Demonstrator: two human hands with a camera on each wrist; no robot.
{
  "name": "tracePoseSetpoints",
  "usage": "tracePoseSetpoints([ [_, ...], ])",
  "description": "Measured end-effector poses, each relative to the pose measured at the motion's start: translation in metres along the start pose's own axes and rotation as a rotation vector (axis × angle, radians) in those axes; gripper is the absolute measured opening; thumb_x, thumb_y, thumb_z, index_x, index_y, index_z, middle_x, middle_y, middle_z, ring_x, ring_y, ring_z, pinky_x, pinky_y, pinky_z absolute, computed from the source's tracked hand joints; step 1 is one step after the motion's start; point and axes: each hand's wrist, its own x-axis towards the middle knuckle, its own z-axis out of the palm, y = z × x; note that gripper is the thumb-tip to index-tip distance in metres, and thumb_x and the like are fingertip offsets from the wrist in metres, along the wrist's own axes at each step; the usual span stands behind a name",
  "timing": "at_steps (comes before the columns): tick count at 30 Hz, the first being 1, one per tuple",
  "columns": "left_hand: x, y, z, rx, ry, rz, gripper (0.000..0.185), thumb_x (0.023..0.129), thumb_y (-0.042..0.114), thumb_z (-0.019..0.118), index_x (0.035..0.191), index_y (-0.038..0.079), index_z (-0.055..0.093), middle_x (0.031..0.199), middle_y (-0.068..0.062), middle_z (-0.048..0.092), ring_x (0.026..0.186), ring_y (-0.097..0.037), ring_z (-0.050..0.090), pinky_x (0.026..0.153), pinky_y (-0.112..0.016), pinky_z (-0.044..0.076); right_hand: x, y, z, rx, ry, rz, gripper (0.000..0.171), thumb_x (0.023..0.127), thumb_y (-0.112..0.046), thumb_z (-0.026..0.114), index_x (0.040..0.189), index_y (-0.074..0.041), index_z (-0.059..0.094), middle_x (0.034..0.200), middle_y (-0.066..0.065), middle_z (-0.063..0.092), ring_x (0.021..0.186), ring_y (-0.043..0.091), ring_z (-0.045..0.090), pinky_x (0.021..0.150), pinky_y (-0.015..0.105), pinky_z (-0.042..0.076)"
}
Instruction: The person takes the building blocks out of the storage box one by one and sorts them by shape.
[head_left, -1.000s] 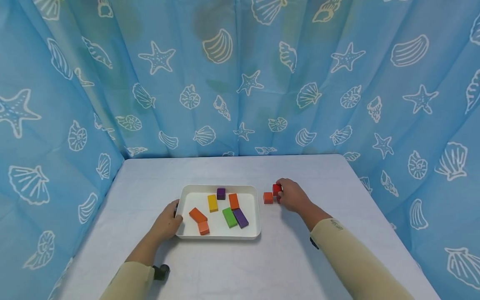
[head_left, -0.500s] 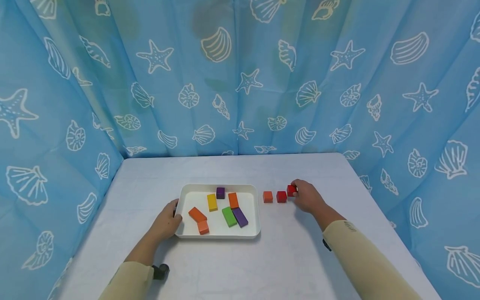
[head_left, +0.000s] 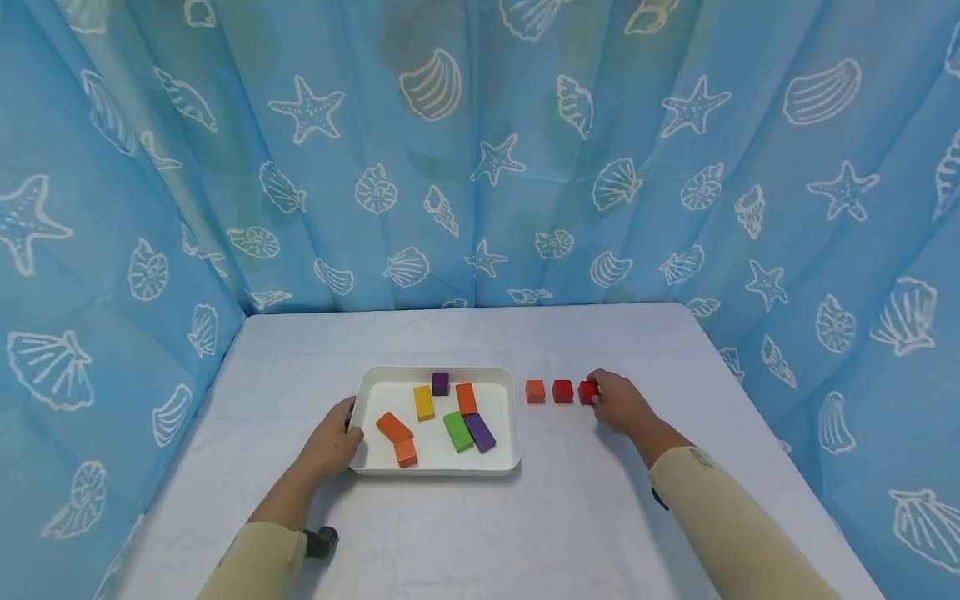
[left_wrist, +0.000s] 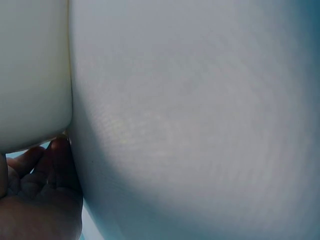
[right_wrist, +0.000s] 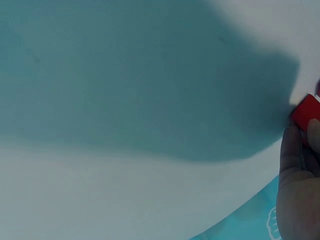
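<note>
My left hand (head_left: 328, 443) grips the left end of a white tray (head_left: 435, 472), thumb at the rim; the left wrist view shows its fingers (left_wrist: 62, 157) against the tray's underside edge. On the table right of the tray, my right hand (head_left: 621, 404) pinches a red cube (head_left: 587, 392) between thumb and fingers. The right wrist view shows part of this cube (right_wrist: 306, 112) close to its shadow on the cloth. It stands at the right end of a row, beside another red cube (head_left: 562, 391) and an orange cube (head_left: 535, 391), with small gaps between.
Inside the tray lie a yellow block (head_left: 423, 402), a purple cube (head_left: 440, 383), a green block (head_left: 457, 431), a purple block (head_left: 480, 432) and several orange pieces, one an orange block (head_left: 466, 398). A blue shell-print curtain (head_left: 480, 208) hangs behind the white-covered table (head_left: 450, 550).
My right hand has carried the red cube rightward past the other red cube, then lowered it to the end of the row. My left hand has stayed on the tray.
</note>
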Motion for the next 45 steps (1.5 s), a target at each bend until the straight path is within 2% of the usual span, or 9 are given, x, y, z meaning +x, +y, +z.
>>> tracePoseSetpoints([
  [5,-0.001,-0.001,-0.003,0.005,0.006,-0.004,0.068,0.102,0.008,0.046,0.164,-0.009,0.024,0.165,-0.034,0.031,0.153,-0.052,0.029,0.123,-0.064,0.025,0.004,0.003,0.006,0.016,0.008,-0.029,0.056,0.095,-0.003,0.077,0.145,0.003,0.051,0.136,0.023,0.06,0.123,0.042,0.057,0.097,0.052,0.06],
  [14,0.0,0.0,0.002,-0.011,-0.007,0.022,0.066,0.103,0.008,0.046,0.164,-0.009,0.024,0.164,-0.035,0.032,0.151,-0.053,0.033,0.122,-0.065,0.027,0.002,0.005,0.006,-0.02,0.025,-0.009,0.057,0.094,-0.001,0.078,0.145,0.002,0.052,0.137,0.023,0.06,0.125,0.041,0.058,0.102,0.053,0.058],
  [22,0.0,-0.002,0.005,-0.005,-0.005,0.01,0.067,0.103,0.008,0.047,0.164,-0.009,0.024,0.165,-0.034,0.032,0.152,-0.052,0.032,0.123,-0.064,0.026,0.0,0.003,0.005,-0.027,0.02,-0.011,0.057,0.094,-0.001,0.077,0.146,0.002,0.052,0.139,0.023,0.059,0.126,0.041,0.056,0.103,0.053,0.057],
  [33,0.004,-0.003,0.005,-0.011,-0.008,0.005,0.068,0.104,0.01,0.046,0.165,-0.007,0.022,0.165,-0.033,0.032,0.152,-0.051,0.033,0.123,-0.064,0.027,0.002,0.001,-0.02,-0.055,0.014,-0.021,0.069,0.094,0.0,0.076,0.155,0.001,0.044,0.155,0.028,0.046,0.142,0.048,0.046,0.11,0.059,0.049],
  [40,0.006,-0.005,0.006,-0.011,-0.003,0.007,0.068,0.104,0.01,0.047,0.165,-0.007,0.024,0.165,-0.033,0.033,0.151,-0.051,0.034,0.122,-0.064,0.028,0.006,-0.018,-0.022,-0.019,0.01,-0.025,0.071,0.093,0.002,0.076,0.156,-0.001,0.044,0.154,0.026,0.048,0.139,0.045,0.049,0.109,0.057,0.052],
  [45,0.006,-0.006,0.005,-0.007,0.005,0.01,0.068,0.103,0.01,0.047,0.165,-0.007,0.024,0.165,-0.033,0.033,0.151,-0.051,0.034,0.122,-0.064,0.028,0.009,-0.057,-0.008,0.009,-0.024,-0.044,0.063,0.098,0.0,0.071,0.156,-0.003,0.048,0.154,0.022,0.052,0.135,0.04,0.054,0.109,0.055,0.052],
])
